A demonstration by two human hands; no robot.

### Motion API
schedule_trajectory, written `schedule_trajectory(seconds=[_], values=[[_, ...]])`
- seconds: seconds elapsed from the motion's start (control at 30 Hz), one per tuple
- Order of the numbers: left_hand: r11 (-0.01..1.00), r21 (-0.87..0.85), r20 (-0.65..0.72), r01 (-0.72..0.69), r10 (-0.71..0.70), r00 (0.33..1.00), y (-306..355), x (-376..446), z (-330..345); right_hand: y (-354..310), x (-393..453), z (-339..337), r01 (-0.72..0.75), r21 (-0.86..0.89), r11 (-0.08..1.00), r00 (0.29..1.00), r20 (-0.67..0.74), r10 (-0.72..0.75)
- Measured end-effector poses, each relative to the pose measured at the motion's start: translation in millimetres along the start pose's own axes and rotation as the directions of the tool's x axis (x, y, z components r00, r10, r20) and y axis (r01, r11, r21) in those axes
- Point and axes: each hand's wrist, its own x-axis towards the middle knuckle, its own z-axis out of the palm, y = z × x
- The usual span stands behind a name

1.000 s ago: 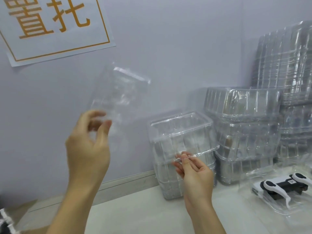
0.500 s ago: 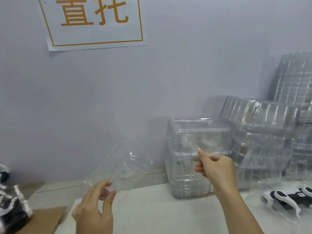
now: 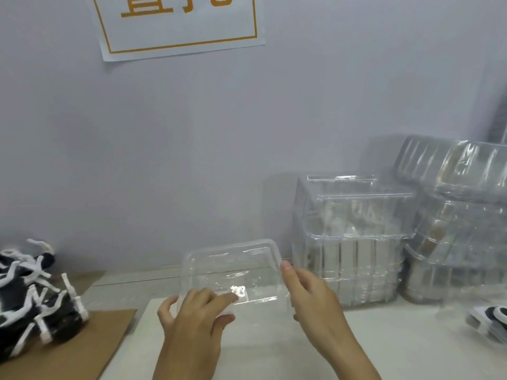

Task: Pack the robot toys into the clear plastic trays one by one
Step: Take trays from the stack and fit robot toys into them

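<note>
A single clear plastic tray point(image 3: 233, 259) hangs low over the white table point(image 3: 397, 349) in the middle of the view, its open side facing me. My left hand point(image 3: 192, 319) grips its near left edge, fingers lying over the rim. My right hand point(image 3: 310, 294) holds the tray's right rim, thumb tip up against the edge. A pile of black and white robot toys point(image 3: 30, 297) lies at the far left on a sheet of brown cardboard point(image 3: 82, 346). Neither hand touches a toy.
A stack of nested clear trays point(image 3: 351, 242) stands by the wall just right of the held tray. A taller, leaning heap of trays point(image 3: 461, 215) fills the right side. One toy inside a clear tray point(image 3: 491, 316) lies at the right edge. A paper sign point(image 3: 178, 23) hangs on the wall.
My left hand brought the tray down from high up to just over the table. My right hand left the tray stack and took the tray's right rim. The view turned left.
</note>
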Motion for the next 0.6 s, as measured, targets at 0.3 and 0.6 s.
schedule_trajectory(seconds=[0.3, 0.6], values=[[0.811, -0.500, -0.033, 0.304, -0.369, 0.929, 0.7, -2.6, -10.6, 16.8, 1.4, -4.2, -0.092, -0.158, 0.983, 0.995, -0.057, 0.084], [-0.048, -0.612, 0.593, 0.789, -0.688, 0.419, -20.7, -2.9, -2.7, 6.8, -0.1, -6.8, -0.047, -0.134, 0.990, 0.998, 0.032, 0.051]])
